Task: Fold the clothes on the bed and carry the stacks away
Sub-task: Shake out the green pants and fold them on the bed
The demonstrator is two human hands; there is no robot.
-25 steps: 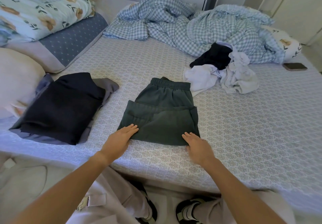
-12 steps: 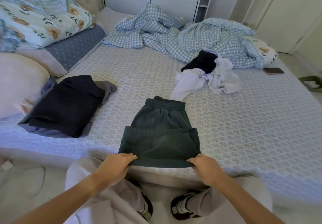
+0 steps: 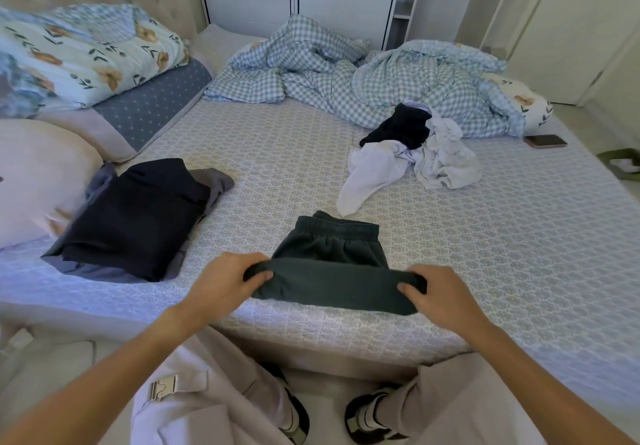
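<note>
Green shorts lie near the front edge of the bed, straight ahead of the person, waistband at the far end, near fold lifted off the sheet. Left hand pinches the lifted fold's left corner, right hand its right corner; both fingers curled round cloth. The held edge runs left-right btwn the hands, each abt equally near, so the next fold likely goes away from the body, toward the waistband.

Folded dark stack sits to the left, well apart, w/ a grey piece under it, beside the pillows. Unfolded white and black clothes lie beyond the shorts to the right, one white sleeve end just past the waistband; may catch if the fold overshoots. Checked blanket bunched at the back, phone far right. Nothing btwn hands and waistband.
</note>
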